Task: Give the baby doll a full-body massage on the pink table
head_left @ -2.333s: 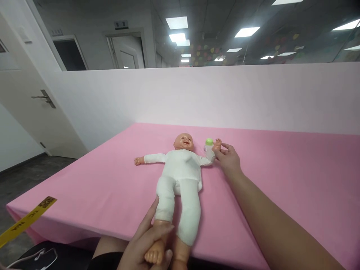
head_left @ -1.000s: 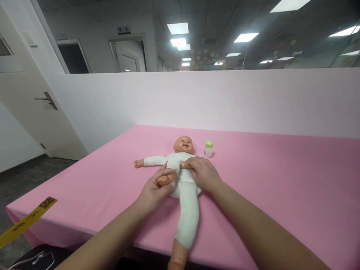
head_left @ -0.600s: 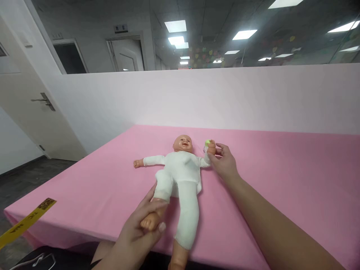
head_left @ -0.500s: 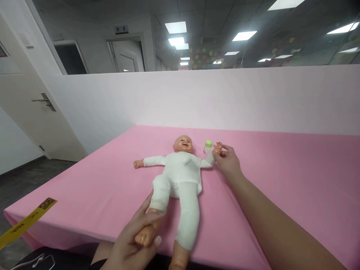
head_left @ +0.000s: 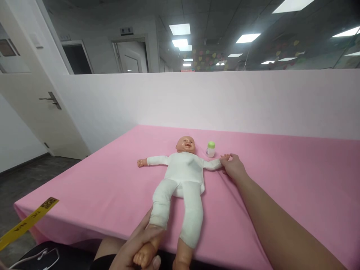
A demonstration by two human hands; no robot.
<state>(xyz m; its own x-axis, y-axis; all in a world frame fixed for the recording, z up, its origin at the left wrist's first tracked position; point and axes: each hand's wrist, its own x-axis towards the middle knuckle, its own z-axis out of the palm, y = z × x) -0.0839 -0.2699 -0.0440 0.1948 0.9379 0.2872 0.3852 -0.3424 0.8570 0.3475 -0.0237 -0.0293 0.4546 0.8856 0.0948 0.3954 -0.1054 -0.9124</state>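
Note:
On its back lies a baby doll [head_left: 183, 168] with a white cloth body, its head at the far end and its feet toward me. My left hand [head_left: 137, 245] is closed around the doll's lower leg and foot on the left side, thumb over the ankle. With my right hand [head_left: 235, 167] I pinch the doll's hand at the end of its right-side arm, which is stretched out sideways near the cloth. The other doll arm lies straight out to the left. A small bottle with a green cap [head_left: 210, 149] stands beside the doll's head, touched by neither hand.
A pink cloth [head_left: 112, 180] covers the table, which meets a white low wall [head_left: 210, 101] at the back. At lower left are a yellow tag strip [head_left: 28, 221] and a white cable [head_left: 42, 258]. A door [head_left: 36, 97] stands at left.
My right hand has lowered the doll's raised forearm outward to the right, uncovering the bottle. The leg in my left hand has come down and straightened toward me.

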